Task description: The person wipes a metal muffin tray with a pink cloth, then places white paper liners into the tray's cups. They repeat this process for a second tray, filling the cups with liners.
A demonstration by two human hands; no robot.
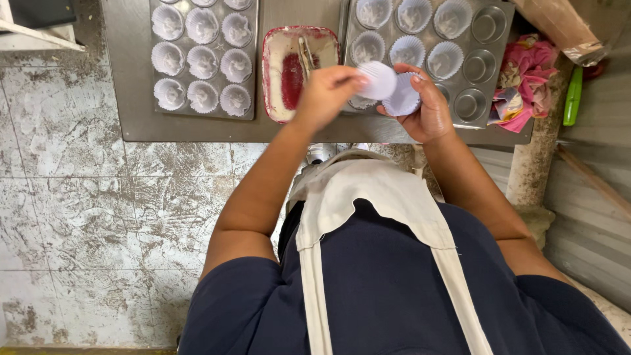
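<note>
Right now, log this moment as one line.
left hand: pinching white paper cupcake liner | right hand: holding white liner stack | grey metal muffin tray: partly lined

Even, soft daylight; sharp focus, faint shadows.

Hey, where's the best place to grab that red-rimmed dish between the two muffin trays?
Probably the near short rim of the red-rimmed dish, coming from the table's front edge. The muffin trays crowd its long sides, and utensils rest inside.
</note>
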